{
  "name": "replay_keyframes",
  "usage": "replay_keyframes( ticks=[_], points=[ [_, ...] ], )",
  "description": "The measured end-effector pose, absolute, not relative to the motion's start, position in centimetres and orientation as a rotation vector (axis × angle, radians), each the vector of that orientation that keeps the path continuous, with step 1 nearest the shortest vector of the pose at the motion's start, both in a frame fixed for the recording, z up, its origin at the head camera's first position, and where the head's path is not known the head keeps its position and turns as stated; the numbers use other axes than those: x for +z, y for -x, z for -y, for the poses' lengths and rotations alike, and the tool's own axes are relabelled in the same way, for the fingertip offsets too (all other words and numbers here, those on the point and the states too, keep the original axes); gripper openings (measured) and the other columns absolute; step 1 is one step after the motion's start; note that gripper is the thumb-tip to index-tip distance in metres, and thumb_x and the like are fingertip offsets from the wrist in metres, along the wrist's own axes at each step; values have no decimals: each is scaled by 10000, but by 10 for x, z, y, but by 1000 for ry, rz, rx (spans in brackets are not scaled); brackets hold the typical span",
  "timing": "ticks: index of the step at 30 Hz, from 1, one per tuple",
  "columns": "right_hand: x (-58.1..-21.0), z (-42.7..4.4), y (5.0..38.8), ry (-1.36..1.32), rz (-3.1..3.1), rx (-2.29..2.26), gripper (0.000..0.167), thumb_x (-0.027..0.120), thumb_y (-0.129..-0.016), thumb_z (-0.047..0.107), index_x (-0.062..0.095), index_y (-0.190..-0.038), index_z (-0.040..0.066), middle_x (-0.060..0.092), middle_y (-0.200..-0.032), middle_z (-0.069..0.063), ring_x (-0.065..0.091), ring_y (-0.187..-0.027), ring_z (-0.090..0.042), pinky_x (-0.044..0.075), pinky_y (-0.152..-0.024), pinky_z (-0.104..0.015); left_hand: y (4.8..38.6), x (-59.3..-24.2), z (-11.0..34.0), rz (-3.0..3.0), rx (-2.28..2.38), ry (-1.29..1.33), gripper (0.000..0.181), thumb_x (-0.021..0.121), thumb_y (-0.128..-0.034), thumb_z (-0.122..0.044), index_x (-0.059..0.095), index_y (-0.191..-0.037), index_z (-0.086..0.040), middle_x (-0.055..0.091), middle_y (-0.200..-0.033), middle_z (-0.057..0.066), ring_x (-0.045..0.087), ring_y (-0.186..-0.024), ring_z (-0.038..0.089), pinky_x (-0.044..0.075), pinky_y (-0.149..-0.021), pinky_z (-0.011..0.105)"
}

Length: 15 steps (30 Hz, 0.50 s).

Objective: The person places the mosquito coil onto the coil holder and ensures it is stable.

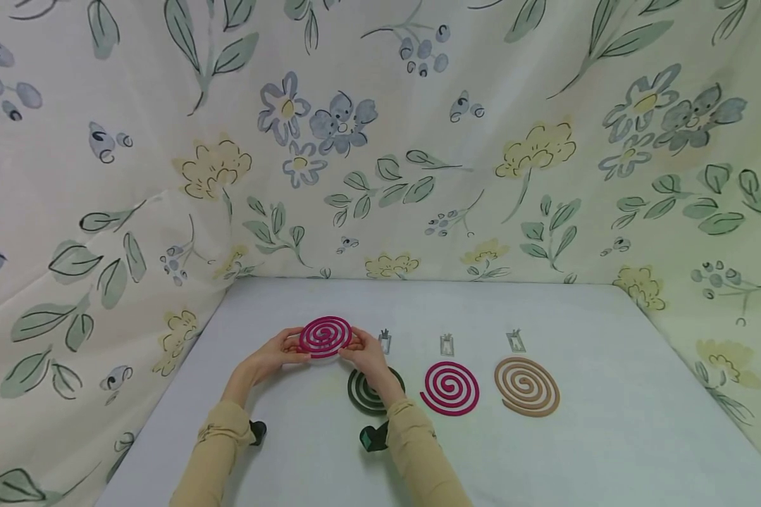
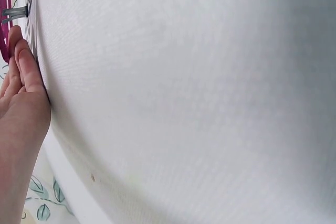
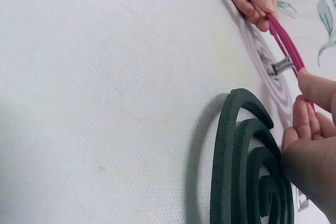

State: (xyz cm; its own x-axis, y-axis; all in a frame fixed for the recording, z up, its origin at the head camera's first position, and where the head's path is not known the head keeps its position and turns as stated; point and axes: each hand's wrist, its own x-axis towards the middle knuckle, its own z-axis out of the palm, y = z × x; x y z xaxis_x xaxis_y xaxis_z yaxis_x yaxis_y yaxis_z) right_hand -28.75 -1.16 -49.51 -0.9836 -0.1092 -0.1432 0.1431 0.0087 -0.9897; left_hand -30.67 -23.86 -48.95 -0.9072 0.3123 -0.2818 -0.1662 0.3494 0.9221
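A magenta mosquito coil (image 1: 325, 335) lies roughly level, raised above the white table, its shadow beneath. My left hand (image 1: 277, 354) holds its left edge, and my right hand (image 1: 366, 354) pinches its right edge between thumb and fingers. Under the middle of the coil, a small metal coil stand (image 3: 283, 65) shows in the right wrist view; whether the coil is fixed on it, I cannot tell. Below my right wrist lies a dark green mosquito coil (image 3: 223, 171), partly hidden by the forearm in the head view. A metal stand (image 1: 385, 343) lies just right of my right hand.
To the right lie another magenta coil (image 1: 450, 385) and a tan coil (image 1: 525, 384) on the table (image 1: 609, 451). Behind them are two more metal stands, one at the middle (image 1: 447, 345) and one at the right (image 1: 516, 341). Floral cloth (image 1: 406, 232) hangs behind the table.
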Motion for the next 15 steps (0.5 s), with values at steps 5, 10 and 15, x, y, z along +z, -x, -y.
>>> replay_keyframes(
  ticks=[5,10,15],
  points=[
    [-495,12,287,-20,-2090,-2098,601,680,-830,-7,444,-1383,-7,548,-1003,-82,505,-841,-96,440,-676,-155,306,-489,239,-2204,1587,-143,823,703,-859,-192,186,-1474,-15,464,-1357,247,498,-1184,229,347,-1084,455],
    [-496,12,288,-15,-2094,-2099,607,685,-833,12,440,-1388,1,550,-1032,-102,504,-843,-98,447,-693,-160,306,-488,239,-2209,1588,-148,810,695,-865,-173,186,-1472,-6,468,-1350,255,510,-1168,227,359,-1071,462],
    [-497,12,288,-23,-2111,-2094,614,689,-829,14,437,-1389,-3,549,-1033,-105,504,-846,-97,453,-688,-166,306,-487,239,-2207,1594,-157,792,686,-870,-156,192,-1471,-8,466,-1351,256,501,-1184,239,368,-1066,453]
  ],
)
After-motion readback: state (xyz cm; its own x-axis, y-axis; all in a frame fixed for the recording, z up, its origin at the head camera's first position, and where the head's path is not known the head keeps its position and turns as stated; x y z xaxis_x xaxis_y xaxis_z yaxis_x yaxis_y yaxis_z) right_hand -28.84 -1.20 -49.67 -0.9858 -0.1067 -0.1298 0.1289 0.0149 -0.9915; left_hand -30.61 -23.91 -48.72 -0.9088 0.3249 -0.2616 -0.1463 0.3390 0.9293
